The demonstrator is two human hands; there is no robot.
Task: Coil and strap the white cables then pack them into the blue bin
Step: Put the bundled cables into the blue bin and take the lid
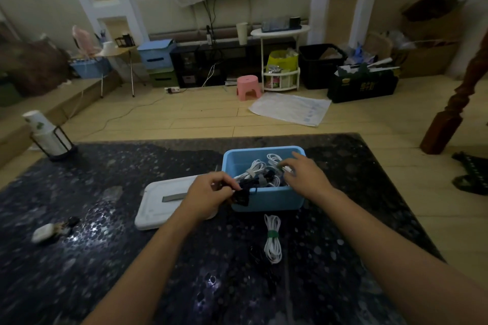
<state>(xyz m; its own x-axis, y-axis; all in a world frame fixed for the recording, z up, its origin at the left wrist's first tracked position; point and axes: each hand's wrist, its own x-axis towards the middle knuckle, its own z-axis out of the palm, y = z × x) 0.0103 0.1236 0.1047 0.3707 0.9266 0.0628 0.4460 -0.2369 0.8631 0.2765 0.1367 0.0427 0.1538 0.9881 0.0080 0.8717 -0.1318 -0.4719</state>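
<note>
The blue bin [274, 202] stands mid-table on the dark speckled table and holds several coiled white cables [257, 167] along with a dark one. My left hand [211, 192] pinches a black cable bundle [241, 196] at the bin's near left rim. Over the bin's right side, my right hand [303, 174] holds a white cable [286, 168] between its fingertips. In front of the bin on the table lies a coiled white cable [272, 239], bound with a green strap. A black cable [260, 256] lies beside it, hard to make out.
The bin's white lid [163, 203] lies flat left of the bin, partly under my left wrist. A small white charger [43, 232] with dark bits sits at the table's left. A lantern-style holder [50, 134] stands at the far left corner.
</note>
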